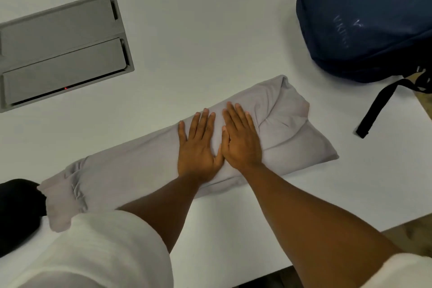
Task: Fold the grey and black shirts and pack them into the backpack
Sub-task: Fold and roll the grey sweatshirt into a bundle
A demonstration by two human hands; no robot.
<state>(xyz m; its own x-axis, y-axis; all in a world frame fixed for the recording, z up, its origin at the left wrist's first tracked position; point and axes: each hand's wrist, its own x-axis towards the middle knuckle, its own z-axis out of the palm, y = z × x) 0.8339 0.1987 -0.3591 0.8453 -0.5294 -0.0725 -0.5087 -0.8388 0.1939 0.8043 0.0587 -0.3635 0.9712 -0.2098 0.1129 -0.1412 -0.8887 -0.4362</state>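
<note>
Head view: your left hand (197, 147) and right hand (240, 140) press flat, fingers straight, mid grey shirt (140, 170) on the surface (210, 30) — lift unevenly and it likely unfolds — backpack (364, 18) well apart.

Only one marking visible: faint pale lettering on the dark blue backpack (364, 18), printed on its upper face and running at a slant. It begins with what looks like "V" and "K"; the remaining letters are too blurred to read. A separate small pale mark, perhaps a logo, sits just beside the lettering; illegible. No other text, numbers or labels can be read.
</note>
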